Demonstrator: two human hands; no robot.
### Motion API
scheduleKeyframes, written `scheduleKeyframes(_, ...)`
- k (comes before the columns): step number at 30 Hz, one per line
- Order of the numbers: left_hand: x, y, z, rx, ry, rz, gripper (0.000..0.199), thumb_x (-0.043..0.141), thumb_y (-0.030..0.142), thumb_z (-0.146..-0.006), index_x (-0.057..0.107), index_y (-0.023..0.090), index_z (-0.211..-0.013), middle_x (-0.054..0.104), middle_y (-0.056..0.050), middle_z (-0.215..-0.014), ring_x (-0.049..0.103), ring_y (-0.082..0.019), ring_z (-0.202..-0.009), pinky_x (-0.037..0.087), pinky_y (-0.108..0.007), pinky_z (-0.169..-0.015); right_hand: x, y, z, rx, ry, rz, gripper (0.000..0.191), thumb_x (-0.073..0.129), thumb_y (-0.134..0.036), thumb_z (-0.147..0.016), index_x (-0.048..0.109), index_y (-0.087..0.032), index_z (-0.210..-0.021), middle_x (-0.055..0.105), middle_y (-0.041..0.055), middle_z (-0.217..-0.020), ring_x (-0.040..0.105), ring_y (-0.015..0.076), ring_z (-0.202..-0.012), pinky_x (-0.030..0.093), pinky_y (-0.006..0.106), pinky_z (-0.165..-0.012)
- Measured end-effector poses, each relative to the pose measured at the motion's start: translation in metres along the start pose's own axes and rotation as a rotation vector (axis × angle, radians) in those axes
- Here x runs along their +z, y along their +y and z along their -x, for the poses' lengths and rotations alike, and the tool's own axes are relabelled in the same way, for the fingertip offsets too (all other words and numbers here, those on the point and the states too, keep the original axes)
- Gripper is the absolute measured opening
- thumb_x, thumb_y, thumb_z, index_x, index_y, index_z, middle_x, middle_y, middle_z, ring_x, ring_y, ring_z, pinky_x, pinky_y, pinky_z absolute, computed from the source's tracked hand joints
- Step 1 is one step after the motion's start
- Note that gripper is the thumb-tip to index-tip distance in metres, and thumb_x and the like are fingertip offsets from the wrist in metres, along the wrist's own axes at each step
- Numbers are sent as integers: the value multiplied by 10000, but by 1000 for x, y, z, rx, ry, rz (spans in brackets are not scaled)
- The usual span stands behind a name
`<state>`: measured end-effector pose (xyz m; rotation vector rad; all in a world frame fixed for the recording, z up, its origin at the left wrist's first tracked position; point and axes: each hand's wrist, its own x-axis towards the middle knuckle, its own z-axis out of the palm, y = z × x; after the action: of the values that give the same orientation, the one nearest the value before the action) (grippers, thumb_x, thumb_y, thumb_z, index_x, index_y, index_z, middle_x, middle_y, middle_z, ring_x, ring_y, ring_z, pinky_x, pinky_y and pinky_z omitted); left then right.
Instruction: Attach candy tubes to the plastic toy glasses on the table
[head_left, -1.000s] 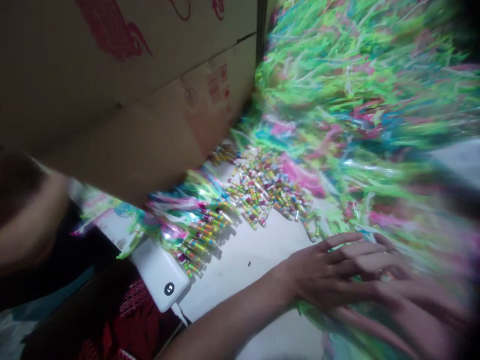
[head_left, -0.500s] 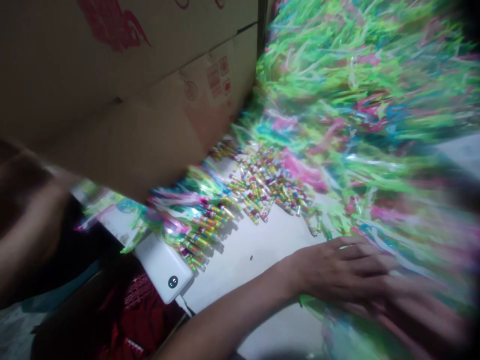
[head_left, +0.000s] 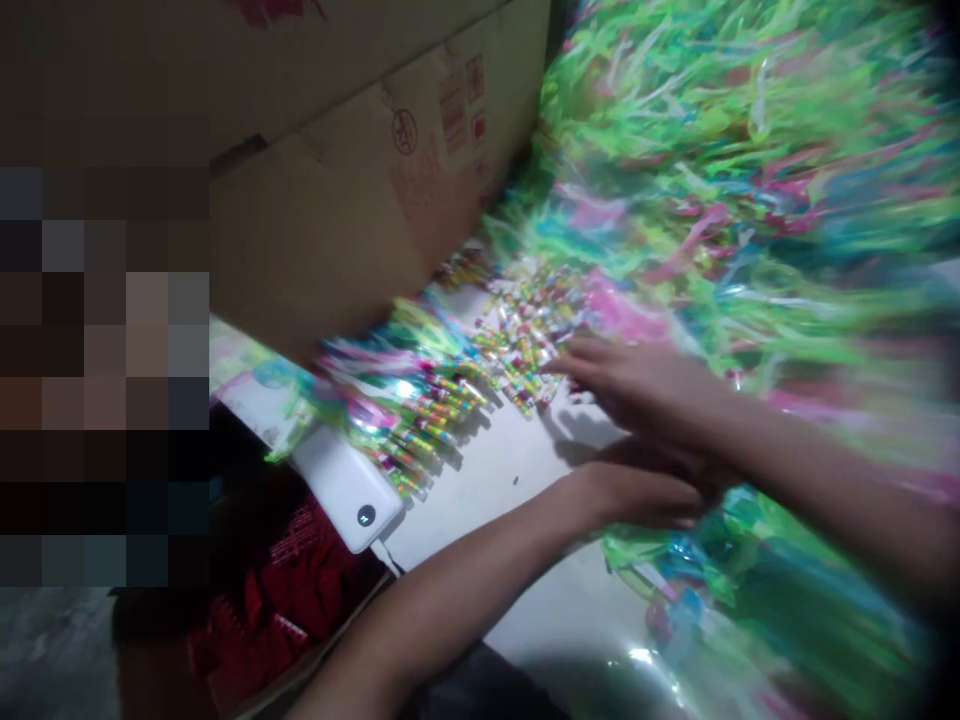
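Right hand (head_left: 626,380) reaches over a heap of striped sticks (head_left: 525,350) on the white counter (head_left: 510,520)

Its fingers are spread, tips at the heap, any hold unclear; the left hand (head_left: 637,495) lies curled nearby, its grip blurred. A cardboard carton (head_left: 330,230) walls the heap's far side, shiny fringes (head_left: 750,150) fanning away, a white power bank (head_left: 337,490) just beside

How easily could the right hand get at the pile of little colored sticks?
Quite easily, it seems: the right hand is already over the edge of the pile of little colored sticks, and nothing appears to stand between them.
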<state>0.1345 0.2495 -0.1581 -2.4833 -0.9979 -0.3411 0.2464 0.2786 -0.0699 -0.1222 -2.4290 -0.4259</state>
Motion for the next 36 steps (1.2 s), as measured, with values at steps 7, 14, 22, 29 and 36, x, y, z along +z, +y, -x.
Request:
scheduleKeyframes(7,-2,22,-5,421,-220,-173,525,358,124,-1083,696,178,-1482,665,-42,-1523,560,-171,-1510,394,-210,-1249,42,12,-45,-295,-131,290,562,535,31,-883,606,-208,-1387,699,86,-1143,442,122,-524,151,341,-518)
scheduleKeyframes(14,-13,24,0,288,-254,-169,553,300,168,-1118,654,276,-1530,679,29,-1517,586,-122,-1483,432,-183,-1236,31,10,-48,-259,-229,360,529,555,34,-889,609,-194,-1363,664,118,-1267,324,85,-509,129,334,-502)
scheduleKeyframes(22,-29,38,4,367,-147,-171,442,478,96,-1050,743,239,-1374,817,-53,-1080,778,-176,-996,622,-294,-850,24,12,-49,-343,-204,372,740,601,88,-801,584,-204,-1481,666,146,-1364,387,78,-539,135,333,-508)
scheduleKeyframes(29,-74,81,92,-321,331,-212,202,504,241,-1072,668,142,-1011,689,-63,-848,652,-202,-779,532,-357,-696,14,-2,-63,-393,-265,385,474,510,26,-996,654,-197,-1388,691,131,-1297,533,127,-634,238,329,-542)
scheduleKeyframes(36,-77,33,141,-831,334,-428,187,552,250,-1084,656,169,-1217,711,-81,-1086,644,-247,-1049,543,-383,-928,24,2,-64,-319,-264,346,392,465,-87,-1096,643,-176,-1433,636,149,-1441,444,101,-619,245,338,-565)
